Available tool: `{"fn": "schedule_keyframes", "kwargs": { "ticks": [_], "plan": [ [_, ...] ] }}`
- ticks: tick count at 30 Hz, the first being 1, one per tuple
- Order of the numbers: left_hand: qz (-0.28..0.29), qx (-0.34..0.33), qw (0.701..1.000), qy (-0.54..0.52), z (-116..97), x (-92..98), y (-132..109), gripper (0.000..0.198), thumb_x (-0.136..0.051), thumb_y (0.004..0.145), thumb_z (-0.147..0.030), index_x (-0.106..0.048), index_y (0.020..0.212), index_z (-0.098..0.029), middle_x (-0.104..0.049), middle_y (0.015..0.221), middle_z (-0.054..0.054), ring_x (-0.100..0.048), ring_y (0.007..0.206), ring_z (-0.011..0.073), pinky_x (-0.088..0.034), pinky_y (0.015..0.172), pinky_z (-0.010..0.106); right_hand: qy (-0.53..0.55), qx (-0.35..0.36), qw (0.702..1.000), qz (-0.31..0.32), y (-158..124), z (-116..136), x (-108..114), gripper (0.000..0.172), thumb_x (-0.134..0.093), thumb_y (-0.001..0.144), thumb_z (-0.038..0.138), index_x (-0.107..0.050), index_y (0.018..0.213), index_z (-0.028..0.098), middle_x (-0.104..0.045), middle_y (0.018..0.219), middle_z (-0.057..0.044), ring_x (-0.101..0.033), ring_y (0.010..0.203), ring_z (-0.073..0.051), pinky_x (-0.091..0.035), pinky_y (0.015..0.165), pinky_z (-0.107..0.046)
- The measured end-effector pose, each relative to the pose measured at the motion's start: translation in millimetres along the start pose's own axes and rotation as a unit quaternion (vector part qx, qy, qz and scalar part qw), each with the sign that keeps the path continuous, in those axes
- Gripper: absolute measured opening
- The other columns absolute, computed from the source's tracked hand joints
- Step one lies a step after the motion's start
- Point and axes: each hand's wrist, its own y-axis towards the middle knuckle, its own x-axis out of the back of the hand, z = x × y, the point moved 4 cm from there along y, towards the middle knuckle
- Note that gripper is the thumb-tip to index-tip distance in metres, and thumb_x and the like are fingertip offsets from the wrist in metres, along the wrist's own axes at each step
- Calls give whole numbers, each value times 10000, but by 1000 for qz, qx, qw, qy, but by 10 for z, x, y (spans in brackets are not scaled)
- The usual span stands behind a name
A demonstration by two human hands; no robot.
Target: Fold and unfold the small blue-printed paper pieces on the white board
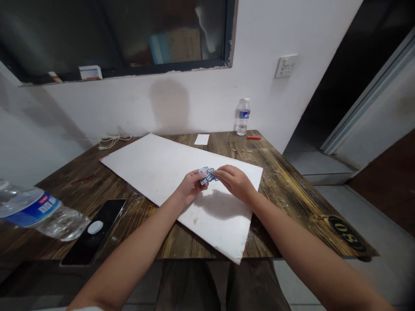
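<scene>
1. Since the view tips down past the lap, dark brown cloth trousers (186,287) show at the bottom edge, with two bare forearms (129,255) reaching forward above them.
2. Near the left edge, a clear plastic water bottle with a blue label (42,211) lies on its side, close to the view; just beside it, a black glossy smartphone (94,231) rests on the table.
3. Both hands are narrowly closed, and the work in hand is pinching a small crinkled piece with blue outlines (206,176). Its material is too small to tell. The left hand (191,186) curls around one side, and the right hand (235,181) presses over the other.
4. That piece sits just above a large white rectangular board (145,168), lying at a slant. As it is gripped, shifting the piece calls for one hand to ease off first.
5. Beneath the board is a dark wooden table with a scorched grain (285,190), carrying a round black number sticker (346,233) at its right corner.
6. Farther off lie a thin red stick (81,179), a coiled white cord (113,140), a small white paper slip (201,139), a short red marker (253,138), and an upright clear water bottle (242,116).
7. Behind them, a white wall holds a white wall socket (285,66) and a dark-framed window (116,34).
</scene>
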Motion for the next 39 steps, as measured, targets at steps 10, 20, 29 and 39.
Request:
{"fn": "schedule_keyframes", "kwargs": {
  "ticks": [10, 20, 29, 39],
  "plan": [
    [-11, -21, 999, 23, -10, -17, -14, 206, -772, 640, -220, -650, 769, -117, -613, 671, 0, -518, 499, 65, -413, 480, 199, 17, -47, 999, -17, -4, -35, 27, 213, -458, 970, 215, -665, 926, 196, -663, 843, -84, -606, 773, -182, -504, 697, -319],
    [-101, -9, 994, 35, -33, 54, -14, 274, -792, 603, -231, -636, 800, -122, -654, 685, 17, -578, 520, 86, -464, 512, 206, 49, -110, 988, -100, -10, -52, 117, 102, -551, 921, 214, -653, 913, 206, -661, 857, -78, -617, 820, -194, -511, 741, -346],
    [-98, -56, 988, 103, -35, 47, -26, 340, -846, 568, -321, -615, 728, -130, -678, 669, 35, -634, 581, 135, -525, 561, 252, 229, -242, 942, -42, -6, -148, -36, 228, -637, 859, 385, -650, 769, 176, -605, 651, -7, -511, 582, -121, -420, 545, -247],
    [-45, -77, 989, 121, -45, -16, -40, 350, -824, 634, -391, -612, 753, -139, -691, 740, 45, -668, 660, 153, -539, 586, 256, 210, -307, 928, -39, -96, -273, -158, 278, -681, 801, 450, -672, 749, 178, -596, 613, 1, -467, 535, -115, -371, 498, -242]
  ]
}}
